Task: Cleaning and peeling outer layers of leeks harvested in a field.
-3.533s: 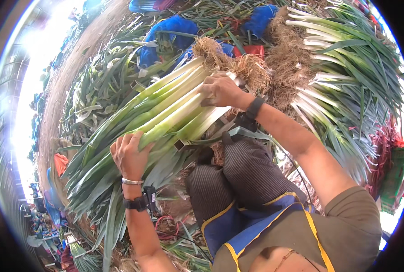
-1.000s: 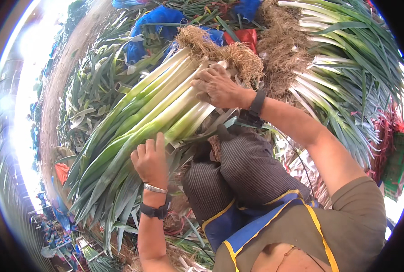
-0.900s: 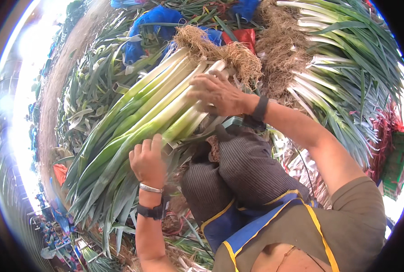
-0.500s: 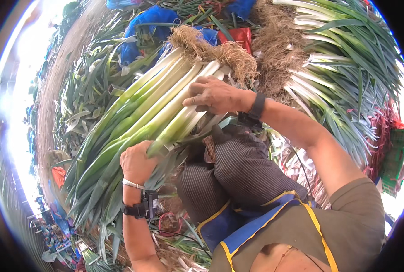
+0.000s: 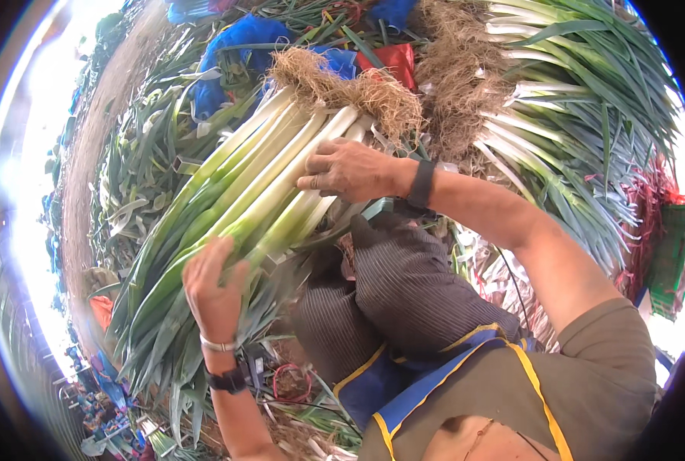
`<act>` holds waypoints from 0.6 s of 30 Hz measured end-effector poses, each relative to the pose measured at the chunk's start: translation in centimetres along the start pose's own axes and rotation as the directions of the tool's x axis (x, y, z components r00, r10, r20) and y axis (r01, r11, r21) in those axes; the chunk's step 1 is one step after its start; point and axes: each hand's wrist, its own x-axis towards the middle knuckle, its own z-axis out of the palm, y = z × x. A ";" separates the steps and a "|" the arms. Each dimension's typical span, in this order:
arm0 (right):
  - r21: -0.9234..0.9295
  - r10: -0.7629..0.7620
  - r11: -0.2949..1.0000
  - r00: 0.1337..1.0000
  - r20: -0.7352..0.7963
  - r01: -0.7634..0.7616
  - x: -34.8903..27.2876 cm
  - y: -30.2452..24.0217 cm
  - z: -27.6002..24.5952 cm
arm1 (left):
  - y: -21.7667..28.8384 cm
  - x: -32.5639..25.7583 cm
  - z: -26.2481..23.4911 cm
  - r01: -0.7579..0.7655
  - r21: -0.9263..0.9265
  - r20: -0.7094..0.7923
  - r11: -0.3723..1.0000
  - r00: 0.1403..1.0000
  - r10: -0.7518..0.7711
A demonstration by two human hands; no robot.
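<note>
The bundle of leeks (image 5: 243, 200) is lying across the person's lap, its pale stalks and tangled brown roots (image 5: 342, 84) pointing far and right, its green leaves trailing near and left toward the ground. The right hand (image 5: 350, 169) is pressing flat on the white stalks just below the roots, fingers spread and resting rather than wrapped; its grip is lying loosely apart on top of the bundle. The left hand (image 5: 216, 288) is cupping the green part from the near side, fingers curled against the leaves, though whether they are closing fully around anything cannot be told.

Nothing seems to be binding the bundle where the hands are working, so the risk is that the stalks are free to roll. With the right hand only pressing down, the outer leeks could be sliding off the knee (image 5: 404, 276) to either side. The heavy leaf end is hanging unsupported, and it could be dragging the whole bundle left and down. Loose leaves could also be folding or snapping under the left palm.

Compared with half a second ago, the left hand is sitting lower and nearer, opening a little against the leaves, while the right hand is staying on the same spot beside the roots. A larger heap of leeks (image 5: 573, 115) is piled at the far right.
</note>
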 end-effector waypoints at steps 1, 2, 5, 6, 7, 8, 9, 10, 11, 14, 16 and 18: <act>0.009 -0.002 1.000 1.000 -0.013 0.002 0.2 0.0 -0.2 | -0.5 0.8 -0.1 0.028 0.023 -0.023 0.999 0.999 -0.027; 0.015 0.021 1.000 1.000 -0.002 -0.021 0.0 -0.2 -0.3 | -1.2 1.3 0.4 0.020 0.130 -0.033 0.991 0.999 -0.016; 0.034 -0.011 0.999 0.999 -0.050 0.013 0.2 -0.1 0.3 | -2.8 1.6 2.7 0.112 0.295 0.255 0.949 0.948 -0.191; 0.038 -0.014 0.999 0.997 -0.075 0.017 0.3 -0.1 0.4 | -3.1 1.2 3.5 0.071 0.303 0.180 0.950 0.975 -0.130; 0.040 -0.010 0.999 0.995 -0.100 0.014 0.2 0.0 0.4 | -2.9 1.4 3.6 0.083 0.262 0.177 0.961 0.975 -0.133; 0.043 -0.007 0.999 0.992 -0.125 0.012 0.0 0.0 0.4 | -2.6 1.4 3.5 0.097 0.222 0.174 0.970 0.975 -0.137; 0.065 0.043 0.997 0.994 -0.103 -0.036 -0.2 0.0 0.4 | -2.2 1.4 3.4 0.111 0.183 0.172 0.977 0.975 -0.143; 0.088 0.087 0.993 0.993 -0.083 -0.079 -0.2 -0.3 0.5 | -2.0 1.3 3.5 0.114 0.180 0.152 0.977 0.978 -0.142; 0.112 0.129 0.986 0.990 -0.062 -0.122 -0.2 -0.5 0.5 | -1.8 1.1 3.6 0.118 0.177 0.132 0.977 0.981 -0.142; 0.190 0.163 0.972 0.979 -0.123 -0.138 -0.4 0.0 0.8 | -1.2 0.9 3.7 0.114 0.182 0.079 0.977 0.988 -0.130; 0.238 0.161 0.964 0.975 -0.151 -0.122 -0.5 0.1 1.3 | -0.7 0.8 3.9 0.120 0.206 0.042 0.971 0.990 -0.131; 0.240 0.181 0.962 0.962 -0.204 -0.131 -0.7 -0.1 1.8 | 0.0 0.6 4.1 0.139 0.246 0.001 0.959 0.990 -0.143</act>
